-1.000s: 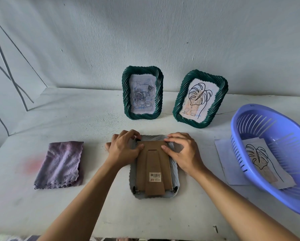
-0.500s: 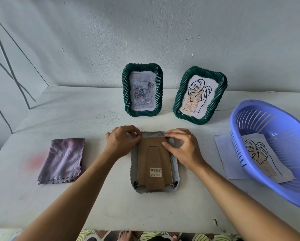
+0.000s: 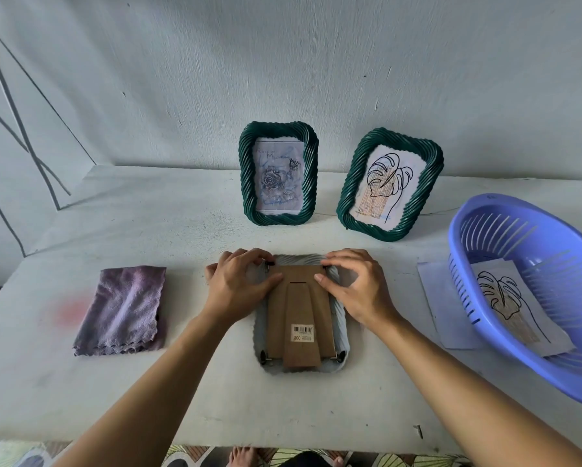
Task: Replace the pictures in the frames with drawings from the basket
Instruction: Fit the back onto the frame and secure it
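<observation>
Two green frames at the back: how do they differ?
1. The left green frame holds a shaded blue-grey rose picture; the right green frame holds a black line leaf drawing on white paper.
2. The left frame stands straight in the view; the right one looks slanted, its top toward the right.

Both have dark green twisted rims and stand upright on the table near the wall.
</observation>
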